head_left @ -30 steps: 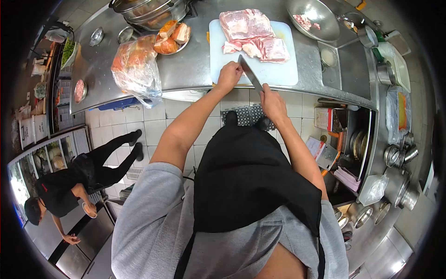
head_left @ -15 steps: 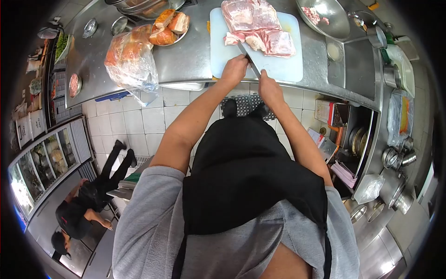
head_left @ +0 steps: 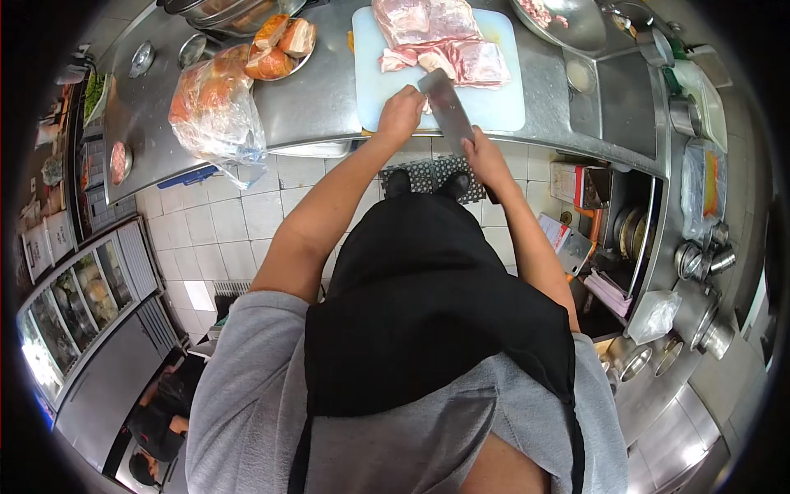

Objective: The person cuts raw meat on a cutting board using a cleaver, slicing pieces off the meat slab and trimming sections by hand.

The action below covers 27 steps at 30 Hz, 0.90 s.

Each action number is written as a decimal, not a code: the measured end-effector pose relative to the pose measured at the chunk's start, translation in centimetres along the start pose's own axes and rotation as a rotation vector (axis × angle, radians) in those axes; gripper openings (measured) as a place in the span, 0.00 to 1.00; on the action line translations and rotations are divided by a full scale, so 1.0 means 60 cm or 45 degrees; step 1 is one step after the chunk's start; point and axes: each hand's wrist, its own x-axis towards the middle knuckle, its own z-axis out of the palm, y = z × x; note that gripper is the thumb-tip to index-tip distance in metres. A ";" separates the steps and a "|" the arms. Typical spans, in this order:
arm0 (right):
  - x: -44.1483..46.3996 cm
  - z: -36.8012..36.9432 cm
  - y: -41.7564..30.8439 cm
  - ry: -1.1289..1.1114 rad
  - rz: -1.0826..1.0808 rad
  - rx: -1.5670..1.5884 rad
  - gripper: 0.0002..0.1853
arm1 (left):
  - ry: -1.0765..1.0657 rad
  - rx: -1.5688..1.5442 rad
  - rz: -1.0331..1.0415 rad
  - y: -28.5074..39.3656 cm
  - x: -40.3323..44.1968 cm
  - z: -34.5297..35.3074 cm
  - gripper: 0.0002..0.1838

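Observation:
My right hand (head_left: 484, 158) grips the handle of a cleaver (head_left: 448, 107), its broad blade face showing and its tip at the near edge of the meat. Close to the blade's left side, my left hand (head_left: 401, 114) is closed over the near part of the white cutting board (head_left: 508, 115). A small pale-pink bit shows by its fingertips; whether they hold it I cannot tell. On the board lie a large slab of raw meat (head_left: 424, 23) and, in front of it, a fatty cut piece (head_left: 481, 64) with smaller strips beside it.
A steel bowl (head_left: 568, 37) with meat scraps stands right of the board. To the left are a plate of browned meat chunks (head_left: 271, 62), a plastic-bagged piece of meat (head_left: 216, 99) and a small bowl of minced meat (head_left: 119, 160). Another person (head_left: 160, 424) is at the lower left.
The cleaver has turned from edge-on to showing its broad face, and its tip has backed off the meat. Both hands have come nearer my body. The other person has moved lower in view.

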 end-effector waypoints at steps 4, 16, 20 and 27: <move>-0.007 -0.045 -0.051 -0.003 0.082 -0.308 0.14 | 0.007 -0.120 -0.101 -0.023 0.001 -0.002 0.04; -0.025 -0.040 -0.117 -0.174 0.110 -0.383 0.12 | 0.022 -0.044 -0.043 -0.011 0.001 0.001 0.01; 0.015 0.010 -0.102 -0.131 0.143 -0.298 0.12 | -0.011 0.044 0.025 -0.011 0.013 -0.003 0.03; -0.025 0.010 -0.051 -0.084 0.121 -0.194 0.13 | -0.005 0.069 -0.003 -0.006 0.019 -0.004 0.04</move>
